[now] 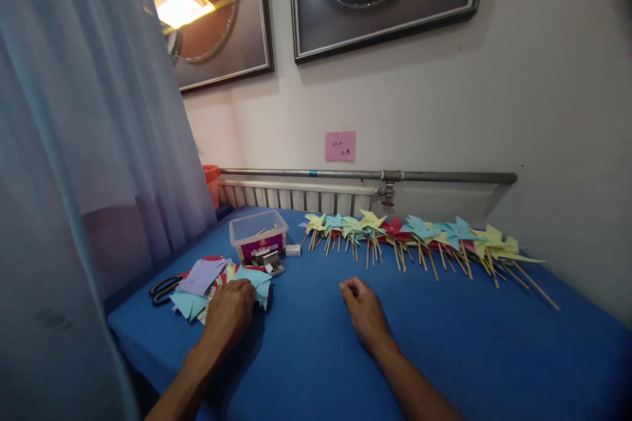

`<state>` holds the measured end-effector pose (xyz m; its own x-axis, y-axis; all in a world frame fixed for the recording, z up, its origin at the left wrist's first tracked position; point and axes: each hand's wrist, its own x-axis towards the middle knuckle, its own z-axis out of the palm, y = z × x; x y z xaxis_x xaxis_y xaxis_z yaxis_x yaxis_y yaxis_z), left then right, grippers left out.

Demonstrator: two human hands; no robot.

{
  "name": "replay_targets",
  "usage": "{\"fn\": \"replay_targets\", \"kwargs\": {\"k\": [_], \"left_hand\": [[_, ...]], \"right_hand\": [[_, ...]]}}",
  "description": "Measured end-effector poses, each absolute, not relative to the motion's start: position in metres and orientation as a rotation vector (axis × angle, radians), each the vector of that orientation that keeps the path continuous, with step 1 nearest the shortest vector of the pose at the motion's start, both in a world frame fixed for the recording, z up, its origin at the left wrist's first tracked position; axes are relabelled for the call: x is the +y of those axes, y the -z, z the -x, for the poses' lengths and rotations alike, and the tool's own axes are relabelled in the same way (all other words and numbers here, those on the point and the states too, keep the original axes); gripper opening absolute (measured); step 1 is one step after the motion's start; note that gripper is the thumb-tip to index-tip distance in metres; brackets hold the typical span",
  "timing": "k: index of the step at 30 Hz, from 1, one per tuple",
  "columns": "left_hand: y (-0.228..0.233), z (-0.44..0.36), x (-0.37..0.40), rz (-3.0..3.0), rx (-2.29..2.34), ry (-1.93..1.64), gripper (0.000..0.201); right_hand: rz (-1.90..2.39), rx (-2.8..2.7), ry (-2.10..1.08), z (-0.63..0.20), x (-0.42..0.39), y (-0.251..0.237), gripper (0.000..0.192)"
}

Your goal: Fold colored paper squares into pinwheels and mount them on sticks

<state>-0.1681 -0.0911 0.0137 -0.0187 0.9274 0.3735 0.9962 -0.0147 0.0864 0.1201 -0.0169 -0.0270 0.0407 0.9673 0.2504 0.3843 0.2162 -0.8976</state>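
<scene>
My left hand [231, 306] is over a pile of cut paper at the left, its fingers curled down onto a light blue paper piece [257, 279]. Its fingertips are partly hidden behind the back of the hand. Beside it lie a lilac paper piece [201, 276] and another light blue paper piece [189, 304], both with slits cut in them. My right hand [364, 312] rests over the blue cloth with its fingers curled and thumb closed against them. Whatever they hold, if anything, is too small to see.
Black-handled scissors [165, 289] lie left of the paper. Behind it stand a clear plastic tub [259, 227] with sticks inside, a small open box [272, 263] and a small white box [293, 250]. Paper pinwheels [419, 229] on sticks line the back right. A curtain [89, 145] hangs left.
</scene>
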Motion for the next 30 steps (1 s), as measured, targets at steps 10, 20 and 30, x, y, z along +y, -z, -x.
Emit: {"fn": "replay_targets", "kwargs": {"k": [10,20,30], "left_hand": [[-0.024,0.186,-0.065,1.816,-2.360,1.435,0.038],[-0.037,0.190,-0.064,1.770,-1.963,0.929,0.034],[-0.063,0.123,-0.036,1.880,-2.251,2.695,0.038]], "right_hand": [[1.343,-1.507,-0.762,-0.120,-0.019,0.023,0.030],[1.314,-1.495,-0.785,-0.120,-0.021,0.021,0.028],[1.230,-1.411,-0.871,-0.122,-0.016,0.028,0.034]]}}
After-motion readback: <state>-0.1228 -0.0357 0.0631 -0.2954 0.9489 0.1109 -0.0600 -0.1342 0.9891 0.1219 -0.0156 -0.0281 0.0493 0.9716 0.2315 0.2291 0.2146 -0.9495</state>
